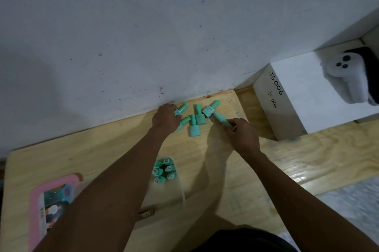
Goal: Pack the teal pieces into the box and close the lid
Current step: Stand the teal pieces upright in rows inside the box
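Several teal bottles lie loose on the wooden table (106, 149) close to the wall. My left hand (165, 118) grips one teal bottle (182, 108) at the group's left end. My right hand (243, 134) pinches another teal bottle (220, 118) at the right end. Between my hands lie more teal bottles (194, 128), flat on the wood. Nearer to me, several teal bottles (164, 170) stand upright together in a clear box whose walls are hard to make out. A thin clear flap (182, 192) sticks out from it towards me.
A pink-framed card (39, 208) lies at the table's front left. A white box marked JS006 (303, 96) stands at the right with a white controller (346, 75) on top. A small brown piece (146, 213) lies near the front. The grey wall (143, 36) runs along the far edge.
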`<state>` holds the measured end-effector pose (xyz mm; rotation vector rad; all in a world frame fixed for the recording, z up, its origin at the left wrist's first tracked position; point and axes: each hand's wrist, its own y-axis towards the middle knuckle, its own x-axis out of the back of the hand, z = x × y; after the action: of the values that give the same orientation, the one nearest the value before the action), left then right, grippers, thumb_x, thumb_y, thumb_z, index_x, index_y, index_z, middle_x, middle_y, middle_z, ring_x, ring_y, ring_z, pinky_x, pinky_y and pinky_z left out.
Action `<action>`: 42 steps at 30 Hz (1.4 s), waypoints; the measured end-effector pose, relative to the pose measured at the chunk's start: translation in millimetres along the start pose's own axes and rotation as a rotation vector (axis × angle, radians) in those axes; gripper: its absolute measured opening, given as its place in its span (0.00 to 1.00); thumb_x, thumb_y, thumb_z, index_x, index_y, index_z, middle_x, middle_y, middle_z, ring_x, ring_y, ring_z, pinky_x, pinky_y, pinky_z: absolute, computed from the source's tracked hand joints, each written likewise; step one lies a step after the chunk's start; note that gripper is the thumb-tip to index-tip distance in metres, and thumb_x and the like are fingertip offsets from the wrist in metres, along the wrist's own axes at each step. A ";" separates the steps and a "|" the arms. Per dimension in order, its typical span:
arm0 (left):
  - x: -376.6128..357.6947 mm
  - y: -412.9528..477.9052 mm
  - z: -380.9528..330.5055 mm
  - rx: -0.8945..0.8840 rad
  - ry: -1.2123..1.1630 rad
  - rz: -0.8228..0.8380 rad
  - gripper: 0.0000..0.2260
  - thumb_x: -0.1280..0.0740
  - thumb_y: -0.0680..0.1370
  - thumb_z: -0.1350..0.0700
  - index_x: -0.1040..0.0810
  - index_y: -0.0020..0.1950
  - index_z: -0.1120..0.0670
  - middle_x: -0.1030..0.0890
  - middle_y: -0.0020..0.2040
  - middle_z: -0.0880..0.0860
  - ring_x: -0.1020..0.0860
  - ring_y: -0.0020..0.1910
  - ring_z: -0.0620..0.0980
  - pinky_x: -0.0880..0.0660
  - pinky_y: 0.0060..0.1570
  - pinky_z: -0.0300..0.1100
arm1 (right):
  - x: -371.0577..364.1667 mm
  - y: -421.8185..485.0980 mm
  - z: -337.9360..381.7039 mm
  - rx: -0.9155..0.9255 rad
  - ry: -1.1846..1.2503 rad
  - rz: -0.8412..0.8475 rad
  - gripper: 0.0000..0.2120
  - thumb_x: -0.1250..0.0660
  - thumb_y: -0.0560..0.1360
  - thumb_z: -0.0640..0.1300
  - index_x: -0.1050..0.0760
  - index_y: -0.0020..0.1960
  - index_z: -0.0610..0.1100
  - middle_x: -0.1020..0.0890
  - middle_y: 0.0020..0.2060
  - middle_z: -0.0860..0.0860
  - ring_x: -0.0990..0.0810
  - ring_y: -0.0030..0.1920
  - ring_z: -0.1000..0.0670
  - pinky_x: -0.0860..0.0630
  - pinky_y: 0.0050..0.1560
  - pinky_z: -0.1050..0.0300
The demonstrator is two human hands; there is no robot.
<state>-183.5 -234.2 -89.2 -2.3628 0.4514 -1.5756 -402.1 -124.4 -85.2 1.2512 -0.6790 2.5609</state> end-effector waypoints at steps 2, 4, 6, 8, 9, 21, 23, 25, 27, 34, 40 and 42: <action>4.1 -2.3 3.7 0.022 -0.037 0.002 0.17 0.31 0.75 0.51 0.24 0.63 0.53 0.21 0.61 0.55 0.24 0.60 0.56 0.25 0.57 0.50 | 3.5 -5.5 0.6 -0.002 0.052 -0.010 0.16 0.36 0.77 0.56 0.20 0.58 0.47 0.17 0.50 0.50 0.21 0.46 0.52 0.21 0.45 0.52; 8.7 -7.8 8.4 0.031 -0.098 0.004 0.17 0.30 0.74 0.52 0.23 0.62 0.54 0.20 0.60 0.55 0.22 0.58 0.56 0.24 0.57 0.49 | 8.8 -12.6 4.2 0.002 0.122 0.011 0.17 0.36 0.78 0.55 0.20 0.58 0.45 0.17 0.47 0.48 0.21 0.44 0.52 0.21 0.45 0.52; 14.3 -16.1 12.2 0.017 -0.195 -0.032 0.16 0.29 0.74 0.53 0.21 0.60 0.55 0.19 0.58 0.56 0.21 0.56 0.55 0.24 0.54 0.47 | 17.8 -23.4 11.9 0.015 0.201 0.055 0.18 0.37 0.79 0.54 0.20 0.58 0.42 0.17 0.40 0.49 0.22 0.39 0.53 0.24 0.38 0.57; 23.2 -30.2 12.2 0.002 -0.311 -0.089 0.14 0.29 0.74 0.55 0.21 0.58 0.58 0.19 0.55 0.57 0.21 0.53 0.54 0.26 0.51 0.43 | 26.3 -34.6 20.6 0.026 0.288 0.115 0.17 0.37 0.79 0.54 0.19 0.55 0.42 0.19 0.35 0.48 0.24 0.35 0.53 0.25 0.35 0.53; 27.6 -38.5 11.3 0.006 -0.381 -0.115 0.14 0.29 0.74 0.56 0.21 0.58 0.59 0.19 0.54 0.57 0.21 0.51 0.54 0.27 0.49 0.42 | 29.7 -39.9 24.9 0.029 0.319 0.141 0.17 0.37 0.79 0.55 0.18 0.51 0.42 0.19 0.35 0.46 0.25 0.34 0.52 0.24 0.37 0.50; 52.2 -156.1 26.1 0.153 -1.343 0.023 0.16 0.29 0.75 0.61 0.25 0.62 0.56 0.18 0.49 0.57 0.20 0.35 0.53 0.19 0.42 0.44 | 29.0 -105.6 72.1 0.244 0.337 0.309 0.12 0.34 0.77 0.55 0.17 0.48 0.48 0.21 0.33 0.41 0.28 0.31 0.56 0.30 0.32 0.61; 51.9 -170.6 34.8 0.155 -1.370 0.012 0.17 0.29 0.74 0.62 0.25 0.62 0.55 0.18 0.51 0.56 0.18 0.38 0.54 0.19 0.46 0.45 | 24.4 -115.6 74.3 0.306 0.295 0.331 0.11 0.32 0.76 0.54 0.17 0.49 0.48 0.23 0.29 0.48 0.31 0.27 0.59 0.34 0.29 0.67; 50.8 -184.4 43.9 0.147 -1.373 -0.007 0.17 0.29 0.74 0.62 0.24 0.62 0.57 0.18 0.51 0.56 0.17 0.42 0.55 0.19 0.47 0.46 | 18.1 -125.3 75.7 0.349 0.234 0.340 0.11 0.31 0.75 0.54 0.16 0.49 0.48 0.19 0.32 0.52 0.27 0.29 0.61 0.32 0.30 0.70; 49.0 -196.4 55.1 0.131 -1.298 -0.047 0.15 0.28 0.73 0.62 0.23 0.59 0.56 0.18 0.52 0.56 0.17 0.45 0.54 0.20 0.48 0.49 | 9.6 -134.8 77.0 0.393 0.151 0.348 0.11 0.29 0.74 0.54 0.15 0.47 0.48 0.16 0.36 0.54 0.23 0.34 0.61 0.30 0.33 0.71; 27.8 -223.8 86.5 0.015 -0.931 -0.132 0.10 0.26 0.71 0.62 0.23 0.50 0.59 0.18 0.46 0.52 0.19 0.40 0.42 0.24 0.40 0.28 | -24.9 -164.6 82.7 0.540 -0.215 0.204 0.10 0.30 0.73 0.58 0.17 0.44 0.52 0.19 0.36 0.58 0.23 0.39 0.55 0.28 0.38 0.58; -2.1 -234.4 99.7 0.029 -0.837 -0.096 0.11 0.25 0.69 0.64 0.20 0.49 0.58 0.17 0.43 0.52 0.19 0.40 0.43 0.22 0.44 0.34 | -52.4 -164.2 75.7 0.700 -0.404 -0.012 0.08 0.27 0.69 0.56 0.16 0.41 0.52 0.17 0.35 0.55 0.22 0.39 0.49 0.32 0.41 0.53; -10.8 -233.5 101.7 0.048 -0.800 -0.079 0.11 0.25 0.69 0.64 0.20 0.49 0.57 0.17 0.44 0.53 0.18 0.42 0.47 0.21 0.45 0.37 | -55.6 -165.3 75.1 0.703 -0.391 -0.044 0.07 0.26 0.68 0.55 0.16 0.40 0.52 0.17 0.33 0.55 0.22 0.39 0.49 0.31 0.40 0.54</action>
<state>-67.7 -11.1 -46.6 -2.7216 0.1348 -0.5410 -253.4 -16.5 -37.5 1.9689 0.2444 2.6222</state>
